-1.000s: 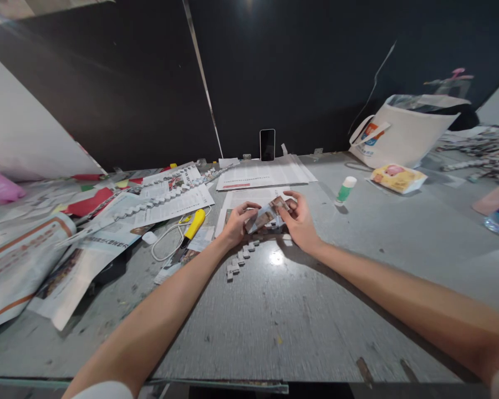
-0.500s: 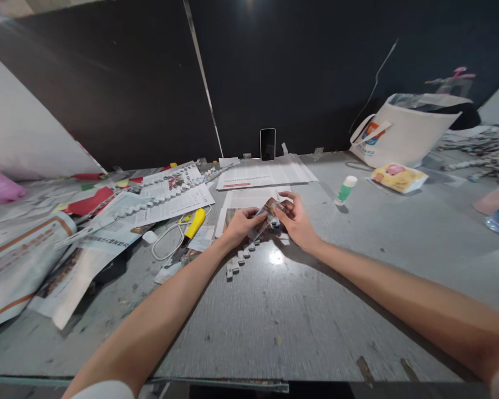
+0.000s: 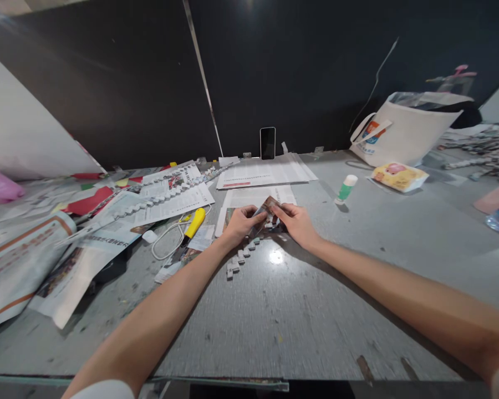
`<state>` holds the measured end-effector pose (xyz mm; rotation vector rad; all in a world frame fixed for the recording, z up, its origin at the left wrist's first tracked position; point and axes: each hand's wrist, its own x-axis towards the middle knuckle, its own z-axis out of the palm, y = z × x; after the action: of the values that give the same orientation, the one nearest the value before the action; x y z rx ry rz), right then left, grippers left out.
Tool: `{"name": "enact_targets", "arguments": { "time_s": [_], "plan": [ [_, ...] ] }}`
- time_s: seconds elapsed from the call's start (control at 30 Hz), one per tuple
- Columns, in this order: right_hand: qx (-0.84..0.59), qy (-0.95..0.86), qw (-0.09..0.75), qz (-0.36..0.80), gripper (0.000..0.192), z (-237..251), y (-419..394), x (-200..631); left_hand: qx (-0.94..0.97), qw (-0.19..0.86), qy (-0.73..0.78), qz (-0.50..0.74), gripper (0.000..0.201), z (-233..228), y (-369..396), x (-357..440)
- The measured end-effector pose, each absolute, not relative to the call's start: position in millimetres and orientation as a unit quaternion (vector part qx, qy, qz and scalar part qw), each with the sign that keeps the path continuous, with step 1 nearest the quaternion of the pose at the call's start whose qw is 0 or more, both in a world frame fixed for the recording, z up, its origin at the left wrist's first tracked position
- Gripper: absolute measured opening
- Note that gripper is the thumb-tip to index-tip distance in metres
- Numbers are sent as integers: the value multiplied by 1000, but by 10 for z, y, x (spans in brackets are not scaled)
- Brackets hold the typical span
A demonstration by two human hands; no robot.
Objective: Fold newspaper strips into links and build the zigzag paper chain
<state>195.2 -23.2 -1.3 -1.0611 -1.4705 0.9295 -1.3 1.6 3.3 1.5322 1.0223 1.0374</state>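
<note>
Between my two hands is a small piece of printed paper (image 3: pixel 268 205), brownish and partly covered by the fingers. My left hand (image 3: pixel 242 223) pinches its left side, thumb on top. My right hand (image 3: pixel 296 221) is closed on its right end, with the fingertips near the paper's upper corner. Just below the hands a zigzag chain of folded paper (image 3: pixel 241 257) lies slantwise on the grey table; its upper end is hidden under the hands. Behind them a printed sheet (image 3: pixel 280 193) lies flat.
A phone (image 3: pixel 268 143) stands against the dark wall behind stacked sheets (image 3: pixel 261 173). To the right are a glue stick (image 3: pixel 346 189), a tissue pack (image 3: pixel 400 177) and a white bag (image 3: pixel 405 130). A yellow cutter (image 3: pixel 195 224), a cord and loose papers (image 3: pixel 108 238) lie to the left.
The fingers of my right hand have drawn in and lowered around the paper's end. The paper looks narrower now. My left hand has barely moved.
</note>
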Motion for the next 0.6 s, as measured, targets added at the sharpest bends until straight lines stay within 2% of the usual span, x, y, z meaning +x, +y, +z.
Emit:
{"name": "enact_targets", "arguments": {
  "time_s": [0.37, 0.6],
  "plan": [
    [-440, -624, 524, 377, 57, -2, -233, 1951, 620, 497, 418, 441, 49, 14, 28, 1],
    [-447, -627, 522, 366, 54, 3, -216, 1954, 567, 533, 420, 467, 58, -99, 119, 7]
  ]
}}
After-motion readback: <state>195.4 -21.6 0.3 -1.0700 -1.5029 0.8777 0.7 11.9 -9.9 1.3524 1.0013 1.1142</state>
